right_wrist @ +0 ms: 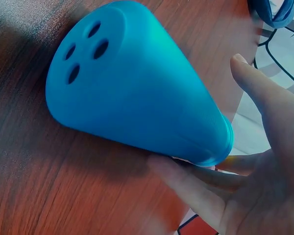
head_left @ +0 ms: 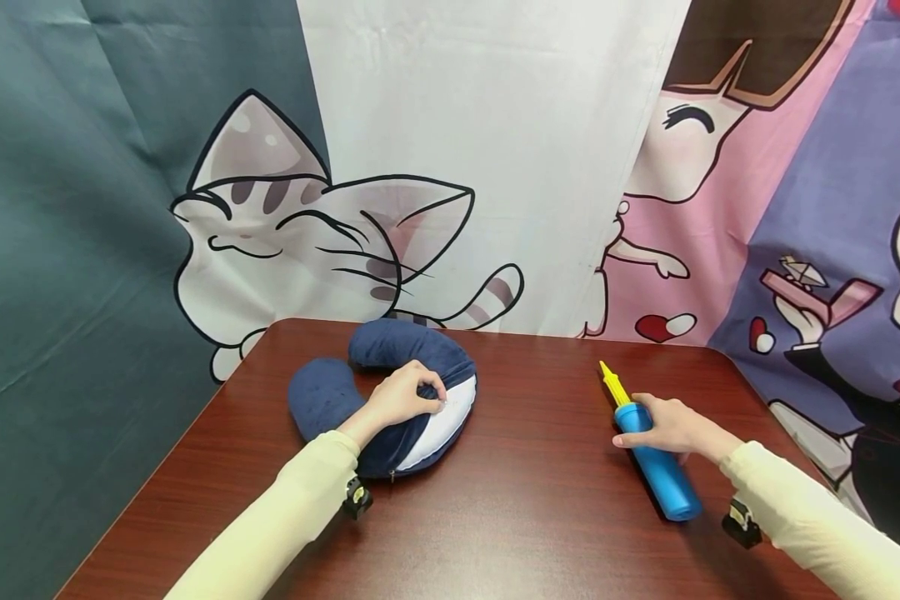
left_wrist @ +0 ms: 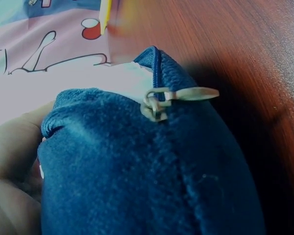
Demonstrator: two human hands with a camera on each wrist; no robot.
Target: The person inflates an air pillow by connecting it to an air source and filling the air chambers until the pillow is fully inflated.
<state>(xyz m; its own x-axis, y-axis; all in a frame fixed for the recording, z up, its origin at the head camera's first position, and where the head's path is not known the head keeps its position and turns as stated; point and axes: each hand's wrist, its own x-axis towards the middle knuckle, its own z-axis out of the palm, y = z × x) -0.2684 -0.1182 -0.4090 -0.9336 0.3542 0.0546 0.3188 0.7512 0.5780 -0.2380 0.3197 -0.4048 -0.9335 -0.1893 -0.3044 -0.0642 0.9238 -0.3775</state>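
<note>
A navy plush U-shaped neck pillow lies on the table, its cover unzipped along one side so a white inner part shows. My left hand is over it, thumb and fingers pinching at the edge of that white part; exactly what lies between the fingertips is too small to tell. A metal zipper pull hangs at the end of the opening. To the right lies a blue hand pump with a yellow nozzle. My right hand reaches over its collar end, thumb and fingers spread around it.
The brown wooden table carries both objects. A printed cartoon curtain hangs behind the far edge and along the sides. Several holes show in the pump's end.
</note>
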